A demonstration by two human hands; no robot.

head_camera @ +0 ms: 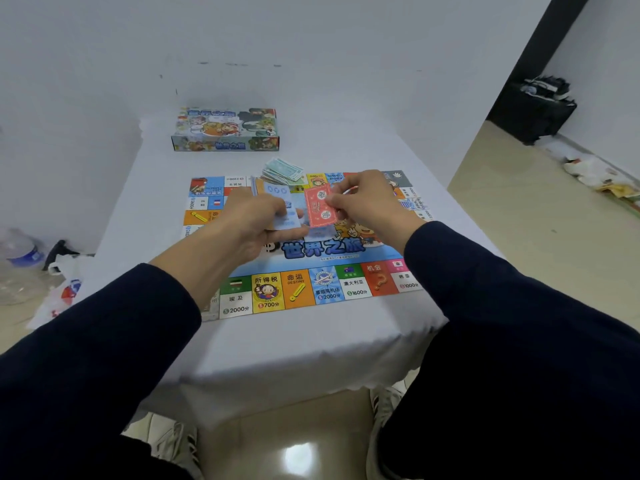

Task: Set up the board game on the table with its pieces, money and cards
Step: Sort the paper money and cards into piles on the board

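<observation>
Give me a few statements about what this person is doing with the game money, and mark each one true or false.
1. The right hand pinches a red note. True.
2. The left hand is empty. False: it holds a stack of blue notes.
3. The game box sits on the board. False: it lies beyond the board, on the white tablecloth.
4. A pile of green notes lies at the board's far edge. True.
5. The board is still folded. False: it lies open and flat.
</observation>
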